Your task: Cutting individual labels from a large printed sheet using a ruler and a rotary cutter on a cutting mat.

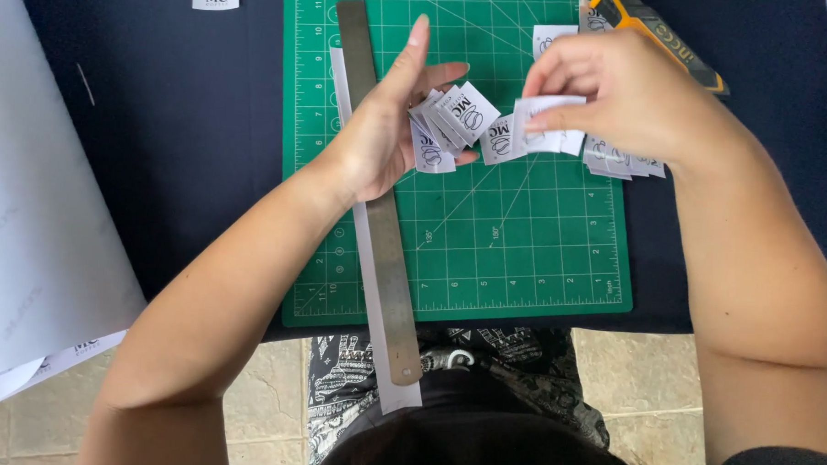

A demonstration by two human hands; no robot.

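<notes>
Above the green cutting mat (486, 244), the left hand (380, 135) pinches a fan of small white printed paper labels (449, 119); the right hand (620, 93) pinches one more white label (546, 113) just right of them. A long steel ruler (381, 231) lies under the left hand.

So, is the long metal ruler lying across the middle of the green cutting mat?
No, the long metal ruler lies along the left side of the green cutting mat, its lower end hanging past the mat.

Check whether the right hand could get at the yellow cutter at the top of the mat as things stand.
Probably yes. The yellow cutter lies uncovered just beyond the right hand, with nothing between them. That hand pinches a white label, though, so it would likely need to drop it first.
</notes>
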